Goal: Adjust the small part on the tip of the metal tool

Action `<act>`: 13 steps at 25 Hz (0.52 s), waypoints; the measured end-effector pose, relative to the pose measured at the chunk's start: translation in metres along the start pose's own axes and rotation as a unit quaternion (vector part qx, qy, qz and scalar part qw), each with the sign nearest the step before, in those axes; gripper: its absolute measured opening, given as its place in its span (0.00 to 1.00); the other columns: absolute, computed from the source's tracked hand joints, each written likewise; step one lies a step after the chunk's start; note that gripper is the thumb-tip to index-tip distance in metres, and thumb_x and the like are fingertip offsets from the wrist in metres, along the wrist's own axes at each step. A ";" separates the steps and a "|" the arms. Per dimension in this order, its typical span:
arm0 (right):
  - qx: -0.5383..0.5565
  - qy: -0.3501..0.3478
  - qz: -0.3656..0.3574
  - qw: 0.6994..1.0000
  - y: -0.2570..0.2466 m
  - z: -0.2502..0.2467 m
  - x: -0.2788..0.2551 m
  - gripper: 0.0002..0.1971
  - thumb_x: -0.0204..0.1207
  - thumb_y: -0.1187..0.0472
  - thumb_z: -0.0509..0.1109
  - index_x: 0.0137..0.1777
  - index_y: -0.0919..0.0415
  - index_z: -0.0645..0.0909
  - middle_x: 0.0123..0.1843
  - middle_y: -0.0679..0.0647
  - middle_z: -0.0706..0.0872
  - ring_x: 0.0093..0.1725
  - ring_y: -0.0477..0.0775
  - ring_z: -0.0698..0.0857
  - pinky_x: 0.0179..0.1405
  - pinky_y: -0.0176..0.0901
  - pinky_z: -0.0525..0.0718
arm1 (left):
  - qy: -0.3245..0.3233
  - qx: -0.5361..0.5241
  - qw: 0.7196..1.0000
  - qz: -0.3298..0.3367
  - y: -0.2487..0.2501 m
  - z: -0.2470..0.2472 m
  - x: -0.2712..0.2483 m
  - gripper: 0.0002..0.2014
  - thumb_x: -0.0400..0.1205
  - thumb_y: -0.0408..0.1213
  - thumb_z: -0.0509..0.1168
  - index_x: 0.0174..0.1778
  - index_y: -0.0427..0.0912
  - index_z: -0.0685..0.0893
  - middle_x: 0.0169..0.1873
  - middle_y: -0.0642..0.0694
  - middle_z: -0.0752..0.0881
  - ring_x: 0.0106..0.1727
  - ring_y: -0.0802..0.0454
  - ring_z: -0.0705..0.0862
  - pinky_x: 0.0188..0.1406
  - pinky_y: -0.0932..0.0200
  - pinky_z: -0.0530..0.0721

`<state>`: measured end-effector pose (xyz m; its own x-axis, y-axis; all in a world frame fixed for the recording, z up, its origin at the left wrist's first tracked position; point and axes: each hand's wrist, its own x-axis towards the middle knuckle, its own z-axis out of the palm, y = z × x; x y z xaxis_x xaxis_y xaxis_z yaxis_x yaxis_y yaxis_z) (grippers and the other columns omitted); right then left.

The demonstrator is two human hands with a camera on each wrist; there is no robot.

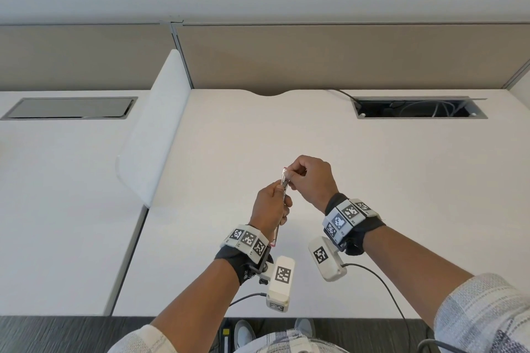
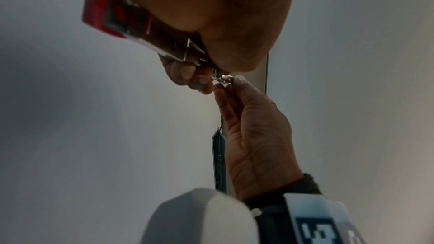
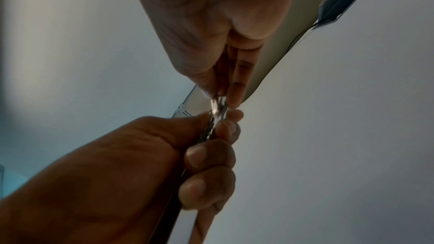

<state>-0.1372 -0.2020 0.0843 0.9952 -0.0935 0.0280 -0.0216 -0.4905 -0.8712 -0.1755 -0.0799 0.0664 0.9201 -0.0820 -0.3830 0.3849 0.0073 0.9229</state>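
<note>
My left hand [image 1: 275, 203] grips a thin flat card holder [image 1: 279, 215], held edge-on above the white desk [image 1: 229, 137]. In the left wrist view the card holder [image 2: 105, 6] shows a red border and a clear plastic part, with my left hand [image 2: 187, 73] curled round it. At its top end sits a small metal clip [image 2: 222, 79]. My right hand [image 1: 291, 178] pinches that clip between thumb and forefinger. The right wrist view shows the clip [image 3: 219, 104] between my right hand's fingertips [image 3: 234, 97], with my left hand [image 3: 206, 155] wrapped round the holder below.
A white divider panel [image 1: 160, 123] stands to the left between two desks. An open cable tray [image 1: 415, 107] lies at the back right, and a closed cover [image 1: 68, 107] at the back left. Camera cables [image 1: 387, 289] trail off the front edge.
</note>
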 end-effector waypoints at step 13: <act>0.000 -0.064 0.032 0.997 -0.002 -0.004 0.005 0.03 0.73 0.66 0.72 0.39 0.63 0.84 0.35 0.55 0.93 0.34 0.51 0.93 0.46 0.56 0.93 | -0.008 0.024 1.000 -0.012 -0.001 -0.005 0.005 0.18 0.89 0.41 0.50 0.45 0.47 0.85 0.28 0.47 0.76 0.22 0.55 0.68 0.20 0.63 0.63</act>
<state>-0.1326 -0.2051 0.0880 0.9959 -0.0123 -0.0901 -0.0847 -0.4866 -0.8695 -0.1708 -0.0756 0.0634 0.9094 -0.0966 -0.4046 0.4024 -0.0424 0.9145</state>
